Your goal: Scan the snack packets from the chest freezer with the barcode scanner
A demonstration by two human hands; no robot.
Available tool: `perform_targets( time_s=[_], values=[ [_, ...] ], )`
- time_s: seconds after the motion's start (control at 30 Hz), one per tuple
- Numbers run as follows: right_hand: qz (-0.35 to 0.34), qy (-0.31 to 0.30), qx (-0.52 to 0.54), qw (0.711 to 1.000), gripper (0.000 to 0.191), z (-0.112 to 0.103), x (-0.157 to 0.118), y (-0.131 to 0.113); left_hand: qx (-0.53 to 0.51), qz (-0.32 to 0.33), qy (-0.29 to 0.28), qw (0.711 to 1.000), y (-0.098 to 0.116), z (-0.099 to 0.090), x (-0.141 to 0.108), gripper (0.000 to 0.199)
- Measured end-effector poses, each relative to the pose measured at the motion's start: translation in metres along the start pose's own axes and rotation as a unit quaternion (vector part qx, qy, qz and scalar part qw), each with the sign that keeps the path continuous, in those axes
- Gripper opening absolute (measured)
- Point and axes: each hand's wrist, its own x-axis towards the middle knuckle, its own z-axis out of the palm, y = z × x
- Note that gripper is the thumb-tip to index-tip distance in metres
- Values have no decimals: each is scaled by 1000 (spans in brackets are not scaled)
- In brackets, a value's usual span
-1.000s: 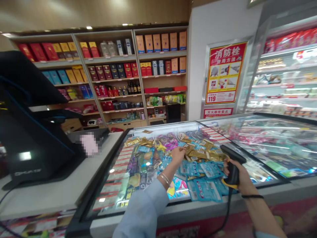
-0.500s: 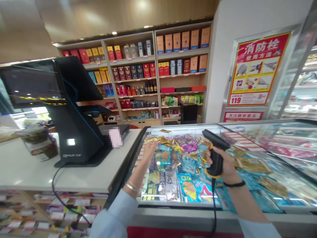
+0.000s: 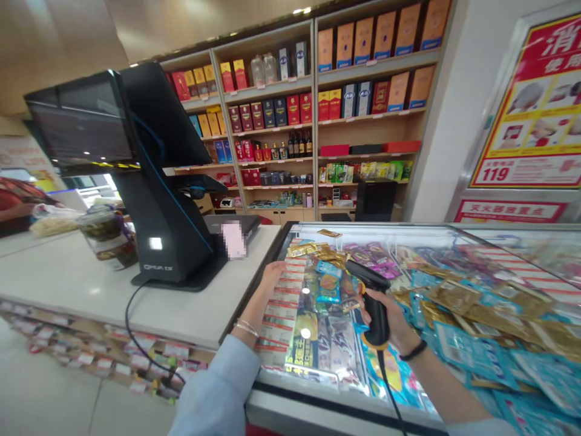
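My right hand (image 3: 391,321) is wrapped round the grip of a black and yellow barcode scanner (image 3: 376,312), whose head points left over the glass-topped freezer (image 3: 272,393). Its cable runs down past the front edge. My left hand (image 3: 271,280) reaches over the freezer's left rim, fingers stretched out near a strip of price labels (image 3: 282,315), with nothing visible in it. Beyond its fingertips lie gold packets (image 3: 329,253) and a blue packet (image 3: 328,284). On the right, many blue packets (image 3: 472,351) and gold packets (image 3: 454,297) are heaped on the glass.
A black checkout terminal (image 3: 167,230) stands on the white counter (image 3: 190,321) at left, beside a clear tub (image 3: 109,239). Shelves of boxed goods (image 3: 290,112) line the back wall. A red and yellow fire-hydrant sign (image 3: 535,115) hangs at right. A person's arm (image 3: 18,212) shows far left.
The view has turned left. My left hand has drawn back from the gold packets to the freezer's left side. My right hand has carried the barcode scanner leftward over the freezer.
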Motion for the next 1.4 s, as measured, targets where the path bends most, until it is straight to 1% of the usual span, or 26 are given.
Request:
perform_targets(
  time_s=[0.07, 0.13, 0.23, 0.3, 0.37, 0.47, 0.57, 0.67, 0.77, 0.83, 0.9, 1.0, 1.13, 1.27, 1.33, 1.4],
  values=[
    [-4, 2, -8, 1000, 34, -1, 0, 1, 104, 32, 10, 994, 0, 4, 21, 19],
    [-7, 3, -15, 1000, 34, -1, -1, 2, 188, 55, 24, 980, 2, 11, 43, 19],
    [-11, 8, -14, 1000, 36, -2, -1, 3, 229, 67, 40, 970, 4, 26, 72, 25],
    [-13, 11, -14, 1000, 36, -2, -2, 3, 254, 69, 51, 963, 4, 36, 85, 25],
    [-13, 11, -15, 1000, 36, -1, -3, 2, 280, 66, 56, 956, 2, 43, 96, 21],
    [-14, 1, -17, 1000, 36, 2, -4, 1, 318, 55, 52, 945, -2, 46, 110, 14],
    [-21, -11, -11, 1000, 36, 4, -5, 0, 350, 40, 42, 935, -3, 45, 121, 18],
    [-29, -9, -2, 1000, 37, 5, -5, 1, 368, 31, 34, 928, -2, 47, 123, 25],
    [-26, -5, 3, 1000, 37, 4, -5, 2, 370, 22, 35, 928, 2, 51, 116, 30],
    [-22, -3, 7, 1000, 37, 4, -5, 2, 359, 16, 35, 932, 6, 51, 108, 29],
    [-20, -3, 13, 1000, 37, 5, -5, 2, 339, 7, 29, 940, 12, 47, 99, 27],
    [-22, -10, 19, 1000, 37, 6, -8, 0, 293, -10, 9, 956, 24, 35, 84, 27],
    [-33, -30, 18, 999, 35, 7, -12, -3, 213, -29, -25, 976, 38, 15, 50, 30],
    [-39, -34, 14, 999, 32, 7, -13, -1, 74, -51, -57, 994, 40, 1, 7, 36],
    [-40, -34, 8, 999, 32, 7, -13, 0, 3, -49, -53, 997, 36, -1, -11, 39],
    [-42, -35, -2, 999, 32, 8, -13, 1, -49, -18, -36, 998, 31, 1, -25, 40]
  ],
)
